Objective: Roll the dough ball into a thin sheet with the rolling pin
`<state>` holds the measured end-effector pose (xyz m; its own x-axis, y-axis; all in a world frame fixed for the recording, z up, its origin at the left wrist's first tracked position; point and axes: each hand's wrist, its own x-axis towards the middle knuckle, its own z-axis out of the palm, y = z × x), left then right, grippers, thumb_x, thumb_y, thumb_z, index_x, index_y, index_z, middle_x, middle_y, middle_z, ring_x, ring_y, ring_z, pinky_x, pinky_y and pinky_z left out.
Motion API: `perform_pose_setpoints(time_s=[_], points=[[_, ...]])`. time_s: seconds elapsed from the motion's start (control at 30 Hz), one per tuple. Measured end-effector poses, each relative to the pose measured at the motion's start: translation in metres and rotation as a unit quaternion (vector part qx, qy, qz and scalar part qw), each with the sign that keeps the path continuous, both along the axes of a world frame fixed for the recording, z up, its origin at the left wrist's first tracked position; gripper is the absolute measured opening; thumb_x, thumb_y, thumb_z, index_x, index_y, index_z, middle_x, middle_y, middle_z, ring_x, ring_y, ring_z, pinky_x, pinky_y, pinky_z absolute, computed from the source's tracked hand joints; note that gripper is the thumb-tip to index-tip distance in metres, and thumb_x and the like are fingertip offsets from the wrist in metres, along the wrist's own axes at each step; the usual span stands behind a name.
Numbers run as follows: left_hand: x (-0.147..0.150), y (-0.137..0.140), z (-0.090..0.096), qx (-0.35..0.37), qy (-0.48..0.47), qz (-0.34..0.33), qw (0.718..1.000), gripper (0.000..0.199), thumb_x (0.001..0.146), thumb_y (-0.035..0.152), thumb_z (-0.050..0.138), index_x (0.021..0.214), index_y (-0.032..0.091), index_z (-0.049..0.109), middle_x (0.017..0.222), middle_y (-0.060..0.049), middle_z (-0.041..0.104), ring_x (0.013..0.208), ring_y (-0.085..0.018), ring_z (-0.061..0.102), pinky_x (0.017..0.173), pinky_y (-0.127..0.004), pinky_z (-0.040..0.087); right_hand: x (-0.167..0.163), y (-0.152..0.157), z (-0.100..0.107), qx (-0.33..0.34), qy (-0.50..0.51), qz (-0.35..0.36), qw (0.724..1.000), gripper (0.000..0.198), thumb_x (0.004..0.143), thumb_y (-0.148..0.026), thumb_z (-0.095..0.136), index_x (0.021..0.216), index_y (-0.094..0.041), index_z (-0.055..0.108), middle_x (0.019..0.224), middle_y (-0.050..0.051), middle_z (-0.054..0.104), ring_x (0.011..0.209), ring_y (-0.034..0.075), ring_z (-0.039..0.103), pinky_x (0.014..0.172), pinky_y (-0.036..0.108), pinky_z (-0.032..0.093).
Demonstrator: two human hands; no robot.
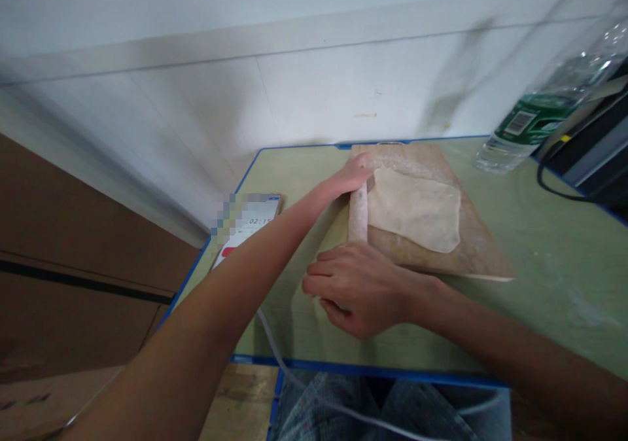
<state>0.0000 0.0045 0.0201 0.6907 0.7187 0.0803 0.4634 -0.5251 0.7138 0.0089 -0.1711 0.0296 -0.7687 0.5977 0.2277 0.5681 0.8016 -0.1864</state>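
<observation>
From afar, I saw the table [554, 245] bear the board [475, 245], dough [415, 209] on top. Along the board's left edge, left hand [354, 173] and right hand [360, 287] covered the ends of the rolling pin [358, 213]; I couldn't tell whether either gripped.

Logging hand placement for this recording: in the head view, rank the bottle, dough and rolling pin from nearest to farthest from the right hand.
1. Rolling pin: nearest, its near end at the right hand.
2. Dough: just right of the pin, flat on the board.
3. Bottle: farthest, back right beyond the board.
</observation>
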Motion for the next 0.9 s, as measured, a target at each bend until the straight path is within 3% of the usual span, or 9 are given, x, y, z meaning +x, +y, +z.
perform_pose_setpoints(time_s=[0.13,0.3,0.47,0.6,0.77,0.9], points=[[0.005,-0.002,0.004,0.038,0.054,0.050,0.997,0.048,0.079,0.006,0.042,0.126,0.006,0.055,0.134,-0.015,0.054,0.127,-0.022,0.048,0.106,-0.028,0.034,0.013,-0.012,-0.005,0.057,-0.004,-0.034,0.998,0.023,0.081,-0.006,0.044,0.094,-0.015,0.060,0.087,0.006,0.062,0.080,0.016,0.053,0.072,0.033,0.040],[0.018,-0.002,0.006,0.137,0.128,0.114,0.976,0.039,0.081,0.010,0.043,0.114,0.004,0.062,0.123,-0.018,0.062,0.120,-0.025,0.054,0.101,-0.031,0.038,0.047,-0.035,-0.005,0.088,0.017,-0.083,0.992,0.031,0.079,0.001,0.039,0.091,-0.015,0.063,0.096,0.010,0.063,0.085,0.018,0.057,0.079,0.036,0.046],[0.029,-0.014,0.014,0.187,0.169,0.112,0.961,0.037,0.082,0.014,0.044,0.111,0.006,0.065,0.119,-0.016,0.064,0.117,-0.025,0.056,0.099,-0.032,0.041,0.076,-0.049,0.000,0.046,0.082,-0.125,0.988,0.032,0.079,0.001,0.039,0.091,-0.016,0.064,0.096,0.009,0.063,0.093,0.020,0.059,0.081,0.037,0.049],[0.037,-0.022,0.021,0.181,0.212,0.107,0.954,0.038,0.083,0.019,0.047,0.115,0.009,0.064,0.129,-0.017,0.057,0.126,-0.029,0.048,0.102,-0.039,0.039,0.086,-0.051,-0.001,0.034,0.126,-0.135,0.982,0.028,0.079,0.000,0.041,0.091,-0.015,0.063,0.093,0.011,0.064,0.091,0.020,0.059,0.077,0.035,0.051],[0.042,-0.020,0.024,0.143,0.244,0.127,0.951,0.042,0.085,0.016,0.048,0.126,0.010,0.055,0.138,-0.018,0.048,0.132,-0.032,0.039,0.106,-0.047,0.034,0.081,-0.048,-0.007,0.014,0.131,-0.109,0.985,0.029,0.081,0.000,0.038,0.091,-0.013,0.062,0.092,0.011,0.065,0.089,0.020,0.060,0.080,0.035,0.049],[0.041,-0.016,0.019,0.166,0.193,0.090,0.963,0.040,0.084,0.008,0.046,0.122,0.005,0.057,0.132,-0.021,0.052,0.128,-0.034,0.042,0.104,-0.047,0.036,0.071,-0.045,-0.006,-0.024,0.123,-0.101,0.987,0.031,0.082,-0.001,0.035,0.092,-0.015,0.061,0.095,0.009,0.066,0.090,0.018,0.060,0.084,0.035,0.047]])
